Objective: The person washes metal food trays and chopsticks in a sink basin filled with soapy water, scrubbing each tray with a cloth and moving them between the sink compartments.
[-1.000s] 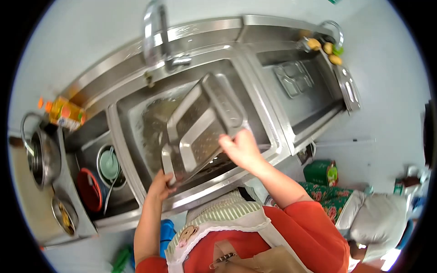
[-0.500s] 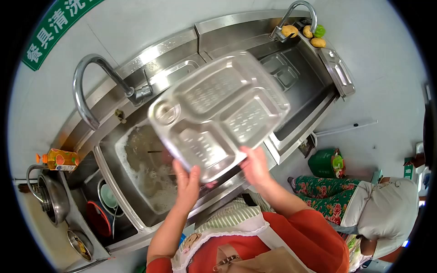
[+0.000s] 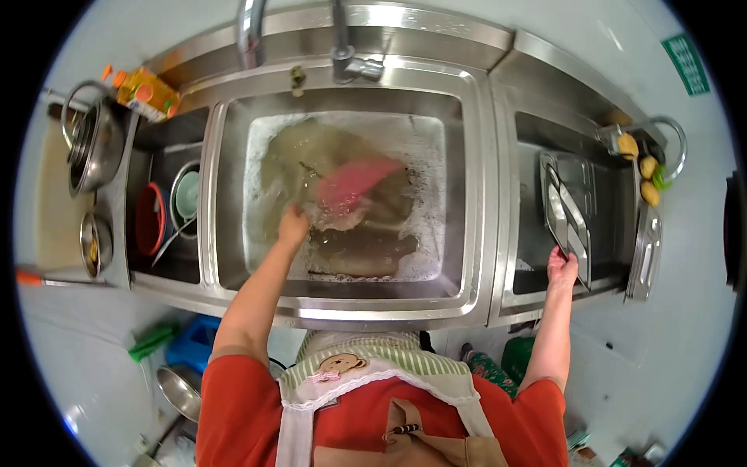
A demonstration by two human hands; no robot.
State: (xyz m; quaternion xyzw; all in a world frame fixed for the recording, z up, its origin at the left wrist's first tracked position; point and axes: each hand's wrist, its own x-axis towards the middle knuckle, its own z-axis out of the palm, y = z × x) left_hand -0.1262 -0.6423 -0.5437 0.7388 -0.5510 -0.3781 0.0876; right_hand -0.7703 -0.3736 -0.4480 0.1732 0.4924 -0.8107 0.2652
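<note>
My right hand (image 3: 562,268) grips the near end of a metal compartment tray (image 3: 574,214), tilted on its edge inside the right sink basin (image 3: 537,140). Beneath and behind it another tray (image 3: 580,175) lies on the basin floor. My left hand (image 3: 293,226) is at the surface of the cloudy, foamy water (image 3: 280,156) in the large middle sink. Its fingers are blurred and partly hidden by the water. Just right of that hand, a pink cloth-like thing (image 3: 354,183) lies in the water; whether my fingers touch it I cannot tell.
The left basin holds a red bowl (image 3: 149,218) and a pale green bowl (image 3: 187,194). An orange bottle (image 3: 144,95) and a metal pot (image 3: 97,144) stand at the left. Faucets (image 3: 342,47) rise behind the sinks. Potatoes (image 3: 648,167) sit at the right corner, beside a metal lid (image 3: 644,253).
The tray went from both hands above the middle sink to my right hand in the right basin. My left hand let go and moved down to the water. The pink thing now shows plainly.
</note>
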